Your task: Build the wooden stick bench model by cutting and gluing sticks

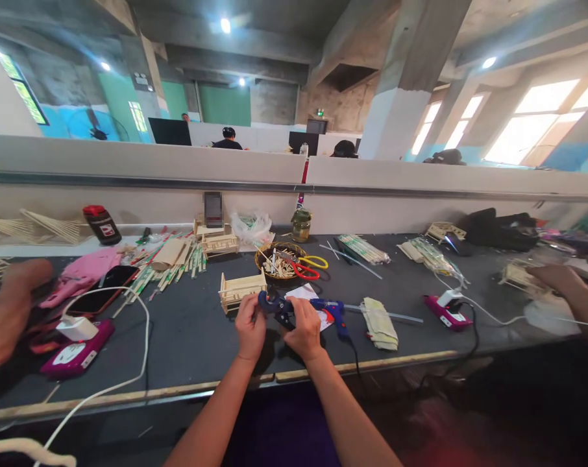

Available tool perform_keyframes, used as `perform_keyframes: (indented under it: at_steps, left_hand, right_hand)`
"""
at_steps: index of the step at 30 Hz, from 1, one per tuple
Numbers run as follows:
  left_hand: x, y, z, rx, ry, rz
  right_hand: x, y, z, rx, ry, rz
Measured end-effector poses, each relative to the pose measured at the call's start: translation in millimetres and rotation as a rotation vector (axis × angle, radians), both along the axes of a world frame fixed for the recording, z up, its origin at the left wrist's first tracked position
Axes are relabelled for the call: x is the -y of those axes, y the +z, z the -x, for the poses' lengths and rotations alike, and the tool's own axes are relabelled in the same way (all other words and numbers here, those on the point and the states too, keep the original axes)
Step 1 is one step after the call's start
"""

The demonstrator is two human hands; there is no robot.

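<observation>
The dark table (177,353) spreads widest; past its middle, toward the back edge, sits a round basket (267,273) of short sticks. The left hand (250,329) and right hand (304,329) reach over the front edge. Just beyond the left stands a stick model (243,284); right of the right lies a blue glue gun (337,314). Smallest, a dark blue hand tool (269,302) is held above the table between the hands, left thumb and fingers pinching one end, right fingers curled on the other.
</observation>
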State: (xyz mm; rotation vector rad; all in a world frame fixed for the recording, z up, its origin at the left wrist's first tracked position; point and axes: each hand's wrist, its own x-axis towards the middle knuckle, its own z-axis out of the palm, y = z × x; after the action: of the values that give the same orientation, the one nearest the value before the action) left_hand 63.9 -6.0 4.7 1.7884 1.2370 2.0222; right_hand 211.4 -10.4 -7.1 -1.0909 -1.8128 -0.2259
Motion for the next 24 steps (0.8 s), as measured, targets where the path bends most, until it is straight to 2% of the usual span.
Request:
perform_keyframes:
  at_steps: [3, 7, 24]
  left_hand:
    - [0.4, 2.1, 2.6, 0.018, 0.012, 0.008]
    - [-0.3, 2.3, 5.3, 0.052, -0.039, 0.058]
    - [-4.5, 11.6, 3.5, 0.129, -0.161, 0.118]
  right_hand:
    - [0.6, 1.0, 1.2, 0.057, 0.005, 0.019]
    - [1.8, 2.6, 4.0, 0.108, 0.006, 0.047]
    - [1.6, 4.8, 3.8, 0.098, -0.034, 0.100]
